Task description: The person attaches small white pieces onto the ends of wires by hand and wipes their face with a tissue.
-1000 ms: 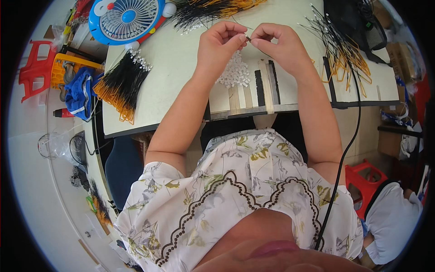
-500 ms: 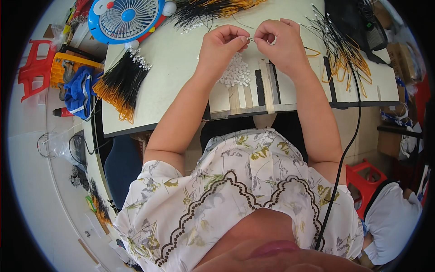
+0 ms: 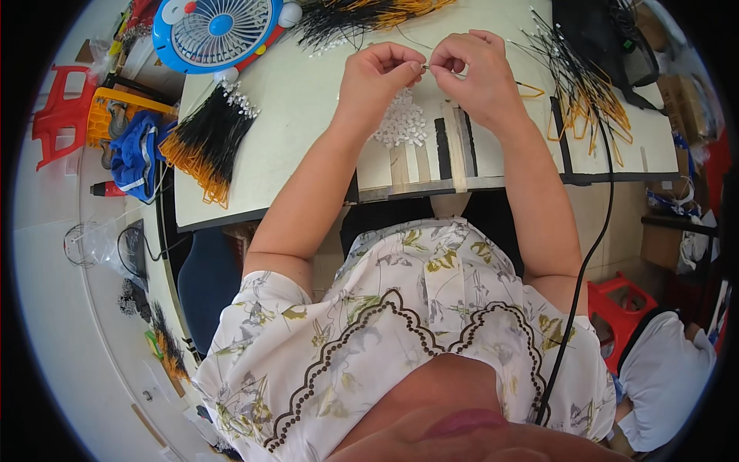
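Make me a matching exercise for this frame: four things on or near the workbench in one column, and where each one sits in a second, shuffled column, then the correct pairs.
Things:
1. blue fan
2. pile of small white connectors
3. bundle of black and orange wires
4. red stool

Places:
A. on the floor, at the person's right
B. on the bench, just below the two hands
C. at the far left corner of the bench
D. lying on the left part of the bench, below the fan

Pairs: 1-C, 2-B, 3-D, 4-A
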{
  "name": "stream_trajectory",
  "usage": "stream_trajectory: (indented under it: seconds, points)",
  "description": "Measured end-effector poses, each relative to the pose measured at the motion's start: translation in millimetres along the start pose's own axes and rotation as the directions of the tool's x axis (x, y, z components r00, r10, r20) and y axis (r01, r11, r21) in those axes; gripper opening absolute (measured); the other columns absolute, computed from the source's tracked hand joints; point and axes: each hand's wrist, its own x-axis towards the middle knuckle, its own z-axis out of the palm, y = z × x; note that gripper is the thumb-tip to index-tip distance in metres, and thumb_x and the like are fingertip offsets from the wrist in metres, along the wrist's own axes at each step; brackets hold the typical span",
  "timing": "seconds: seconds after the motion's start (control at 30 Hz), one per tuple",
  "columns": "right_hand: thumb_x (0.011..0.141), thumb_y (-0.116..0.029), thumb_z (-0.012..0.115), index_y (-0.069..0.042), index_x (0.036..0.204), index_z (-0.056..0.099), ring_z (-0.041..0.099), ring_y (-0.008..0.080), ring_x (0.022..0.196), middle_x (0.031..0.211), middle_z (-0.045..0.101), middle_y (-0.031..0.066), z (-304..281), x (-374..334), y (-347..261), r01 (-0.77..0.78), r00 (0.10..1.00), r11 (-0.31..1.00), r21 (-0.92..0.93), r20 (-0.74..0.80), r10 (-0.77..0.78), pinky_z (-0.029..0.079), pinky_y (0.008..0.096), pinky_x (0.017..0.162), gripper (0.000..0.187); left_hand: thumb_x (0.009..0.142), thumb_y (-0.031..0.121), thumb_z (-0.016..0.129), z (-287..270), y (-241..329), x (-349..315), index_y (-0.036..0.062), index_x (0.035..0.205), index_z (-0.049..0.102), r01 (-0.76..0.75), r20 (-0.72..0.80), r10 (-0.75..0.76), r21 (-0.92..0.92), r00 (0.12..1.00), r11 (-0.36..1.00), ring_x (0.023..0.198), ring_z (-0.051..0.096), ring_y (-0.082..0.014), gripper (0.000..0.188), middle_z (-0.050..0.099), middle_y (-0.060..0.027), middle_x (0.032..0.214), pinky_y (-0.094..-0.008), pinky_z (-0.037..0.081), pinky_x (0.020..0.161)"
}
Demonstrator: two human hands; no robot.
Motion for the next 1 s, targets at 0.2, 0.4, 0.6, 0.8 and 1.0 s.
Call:
stream_trajectory:
  seconds: [0.2, 0.4, 0.6, 0.8, 1.0]
  points:
    - [0.081, -0.008, 0.067, -0.008, 0.078, 0.062, 0.052, 0.0122, 0.067, 0.069, 0.056, -0.0034, 0.1, 1.6, 2.3, -0.017, 1.000, 1.000, 0.026, 0.024, 0.016, 0.032, 0.0376, 0.107, 0.006, 0.086, 0.003, 0.068, 1.1, 1.0, 1.5, -0.0031, 0.097, 0.069, 0.011, -0.009, -0.010, 0.038, 1.000, 0.999, 0.079, 0.065, -0.0107, 0.012, 0.070, -0.0070, 0.087, -0.0235, 0.053, 0.073]
    - [0.082, -0.008, 0.067, -0.009, 0.078, 0.063, 0.052, 0.0125, 0.066, 0.069, 0.057, -0.0034, -2.5, 0.5, 0.0, -0.052, 0.998, 0.999, 0.004, 0.023, 0.051, 0.031, 0.0375, 0.105, 0.006, 0.086, 0.002, 0.068, 0.8, 5.0, 3.7, -0.0025, 0.097, 0.068, -0.020, -0.053, 0.021, 0.011, 0.998, 1.000, 0.078, 0.065, -0.0117, 0.012, 0.069, -0.0071, 0.087, -0.0246, 0.052, 0.072]
    - [0.082, -0.007, 0.068, -0.004, 0.082, 0.063, 0.051, 0.0135, 0.062, 0.068, 0.059, 0.0007, -33.7, -5.1, -10.8, -0.253, 0.953, 0.959, -0.128, 0.137, 0.269, 0.043, 0.0306, 0.083, 0.006, 0.086, 0.002, 0.067, -37.6, 6.1, 10.0, -0.0012, 0.097, 0.067, -0.046, -0.216, 0.020, -0.117, 0.976, 0.992, 0.079, 0.064, -0.0131, 0.011, 0.069, -0.0068, 0.087, -0.0254, 0.051, 0.073]
    - [0.084, -0.009, 0.069, -0.002, 0.092, 0.067, 0.056, 0.0128, 0.065, 0.070, 0.062, 0.0059, -70.7, -32.8, -9.2, -0.418, 0.893, 0.908, -0.024, -0.193, 0.406, 0.047, 0.0285, 0.065, 0.011, 0.088, 0.009, 0.068, -22.1, 15.0, 14.0, 0.0003, 0.105, 0.069, -0.090, -0.145, 0.123, 0.213, 0.982, 0.973, 0.086, 0.064, -0.0145, 0.019, 0.069, -0.0051, 0.093, -0.0288, 0.051, 0.078]
    - [0.083, -0.010, 0.070, -0.003, 0.090, 0.067, 0.062, 0.0231, 0.066, 0.077, 0.066, 0.0083, -102.7, -68.9, 35.3, -0.628, 0.775, 0.655, -0.420, -0.413, 0.478, 0.048, 0.0328, 0.066, 0.011, 0.086, 0.012, 0.069, -10.7, 25.4, 86.6, 0.0065, 0.109, 0.070, -0.342, 0.160, 0.342, 0.737, 0.926, 0.582, 0.091, 0.065, -0.0152, 0.024, 0.070, -0.0089, 0.095, -0.0301, 0.051, 0.079]
